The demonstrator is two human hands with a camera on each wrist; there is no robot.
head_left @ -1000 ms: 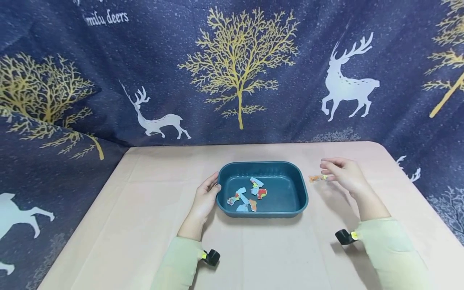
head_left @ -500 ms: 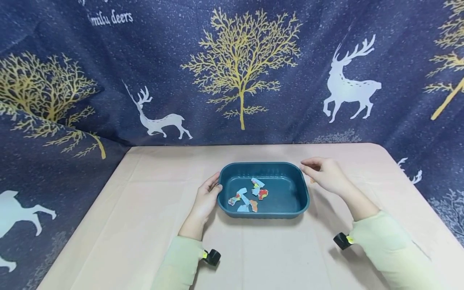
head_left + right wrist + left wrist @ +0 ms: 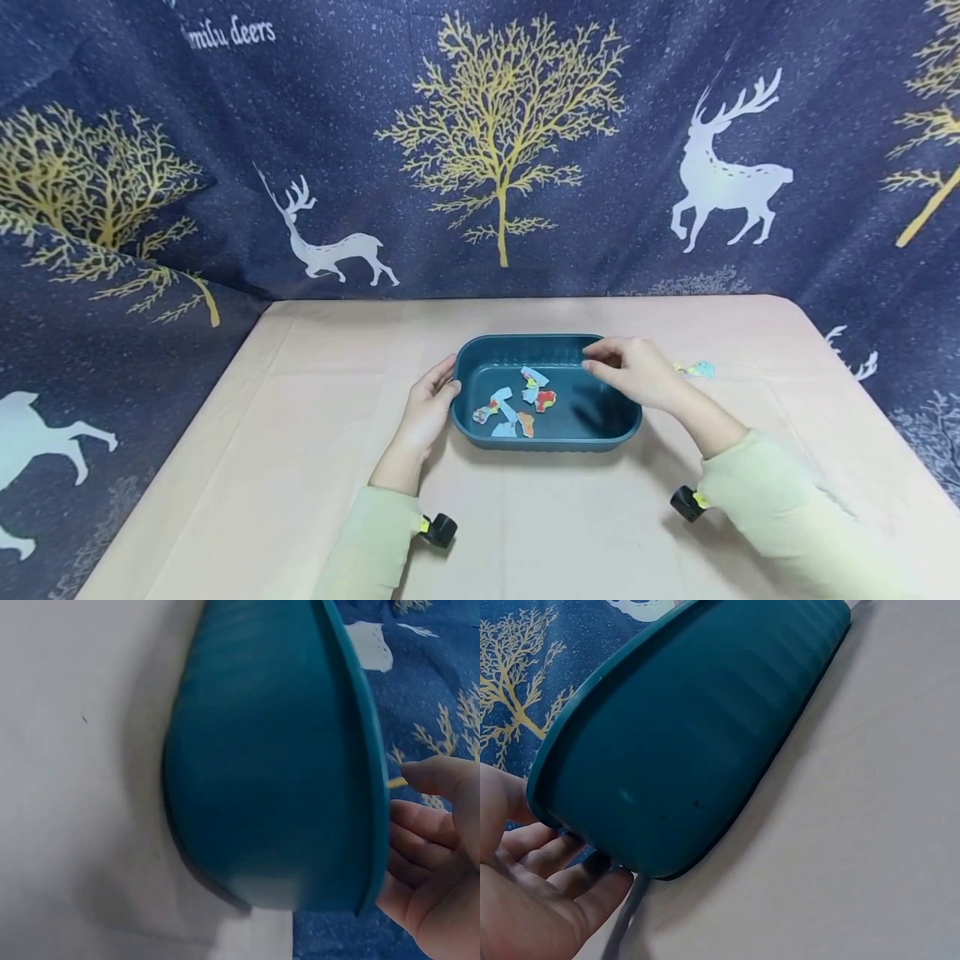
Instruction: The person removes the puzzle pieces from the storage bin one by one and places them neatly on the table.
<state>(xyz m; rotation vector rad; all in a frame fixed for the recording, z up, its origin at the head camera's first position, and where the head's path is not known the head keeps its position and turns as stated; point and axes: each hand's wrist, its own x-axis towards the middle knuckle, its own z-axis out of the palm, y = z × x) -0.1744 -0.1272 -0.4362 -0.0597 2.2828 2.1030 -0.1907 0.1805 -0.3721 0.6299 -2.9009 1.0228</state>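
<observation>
A dark teal plastic tray (image 3: 547, 445) stands mid-table in the head view, its outer wall (image 3: 697, 742) filling much of the left wrist view. My left hand (image 3: 424, 417) grips its left end, thumb at the rim and fingers along the outside. Above the right side of the tray is my right hand (image 3: 637, 371), its thumb and forefinger tips apart; no object shows between them. Several small, irregular flat pieces printed in colour lie inside, among them a red one (image 3: 545, 402), an orange one (image 3: 526, 424) and a light-blue one (image 3: 504, 430).
A yellow and pale-blue piece (image 3: 699, 369) lies on the table right of the tray, behind my right forearm. Pale cloth covers the table (image 3: 322, 483). A dark-blue curtain (image 3: 337, 150) with deer and trees hangs behind it.
My right hand has moved left, from above the loose pieces on the table to over the tray, uncovering the yellow and pale-blue piece. My left hand keeps its hold on the tray.
</observation>
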